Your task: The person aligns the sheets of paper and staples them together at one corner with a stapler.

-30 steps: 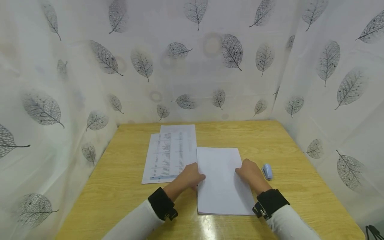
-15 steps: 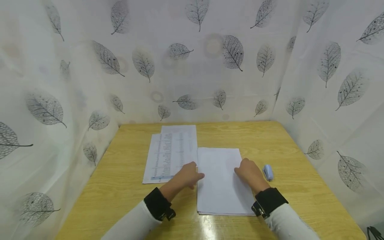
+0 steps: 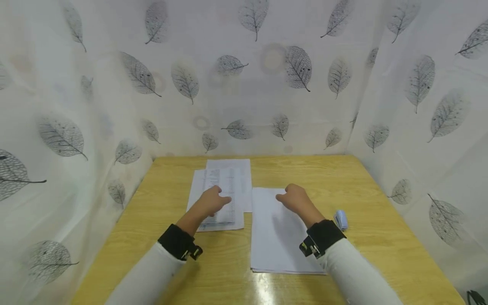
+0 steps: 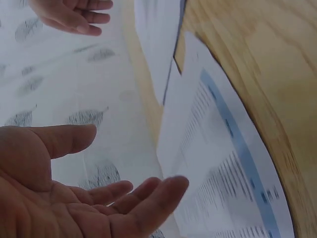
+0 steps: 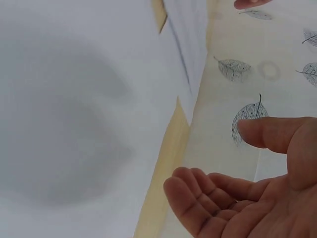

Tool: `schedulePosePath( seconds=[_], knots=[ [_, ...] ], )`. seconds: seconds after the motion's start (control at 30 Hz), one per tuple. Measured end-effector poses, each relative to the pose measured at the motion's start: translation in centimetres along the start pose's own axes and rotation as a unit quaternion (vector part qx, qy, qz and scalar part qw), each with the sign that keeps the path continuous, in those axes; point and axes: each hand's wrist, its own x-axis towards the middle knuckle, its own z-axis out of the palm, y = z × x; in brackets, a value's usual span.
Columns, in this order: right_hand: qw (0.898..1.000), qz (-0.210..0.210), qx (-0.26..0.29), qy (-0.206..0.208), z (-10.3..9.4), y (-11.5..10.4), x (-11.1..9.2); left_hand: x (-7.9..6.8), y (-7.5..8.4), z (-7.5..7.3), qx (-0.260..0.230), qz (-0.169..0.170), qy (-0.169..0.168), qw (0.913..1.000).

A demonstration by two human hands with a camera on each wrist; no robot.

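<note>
A stack of white paper (image 3: 267,250) lies in the middle of the table, its top side blank. Over its far half hovers my right hand (image 3: 299,200), fingers loosely bent and holding nothing; its shadow falls on the paper in the right wrist view. My left hand (image 3: 210,202) is raised above a printed sheet (image 3: 236,214) with rows of text and a blue band (image 4: 235,139). Thumb and fingers are spread apart with nothing between them, as the left wrist view shows. That sheet partly covers another sheet of paper (image 3: 247,182) behind it.
A small light-blue stapler (image 3: 341,220) sits on the wooden table (image 3: 381,254), right of the stack. A leaf-patterned curtain (image 3: 248,97) hangs round the back and sides. Something dark (image 3: 475,296) shows at the lower right corner.
My left hand has left the stack's left edge and moved left and forward over the printed sheet. My right hand has let go of the right edge and moved forward and left, above the stack.
</note>
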Motion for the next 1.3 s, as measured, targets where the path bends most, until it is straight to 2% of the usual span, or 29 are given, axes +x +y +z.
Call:
schedulePosePath(
  seconds=[0.13,0.23,0.37,0.47,0.57,0.67,0.83,1.07,1.23,1.3],
  knots=[
    [0.998,0.011,0.064,-0.026,0.8,-2.1,0.9,0.9,-1.8,-1.4,0.016,-0.011,0.018,0.9996],
    [0.991,0.018,0.123,-0.039,2.1,-3.6,1.5,1.3,-3.3,-2.6,0.019,-0.025,0.029,0.9991],
    [0.976,0.030,0.210,-0.050,4.6,-5.4,2.1,1.6,-5.2,-3.9,0.008,-0.065,0.027,0.9975],
    [0.966,0.048,0.249,-0.054,6.3,-6.4,2.4,1.9,-6.4,-4.3,-0.003,-0.092,0.023,0.9954],
    [0.960,0.075,0.262,-0.059,7.4,-7.2,2.7,2.2,-7.3,-4.6,-0.014,-0.108,0.022,0.9939],
    [0.959,0.105,0.254,-0.066,8.1,-7.7,2.9,2.4,-7.9,-4.8,-0.018,-0.114,0.024,0.9930],
    [0.960,0.133,0.239,-0.064,8.8,-7.9,3.4,2.5,-8.0,-5.0,-0.047,-0.132,0.022,0.9899],
    [0.945,0.158,0.283,-0.051,9.8,-8.0,3.7,2.7,-7.9,-4.9,-0.063,-0.160,0.013,0.9850],
    [0.941,0.169,0.290,-0.048,9.9,-8.3,3.6,2.9,-8.4,-4.8,-0.078,-0.152,0.014,0.9852],
    [0.942,0.171,0.284,-0.048,9.9,-8.4,3.6,3.1,-8.6,-4.8,-0.076,-0.145,0.018,0.9864]
  ],
)
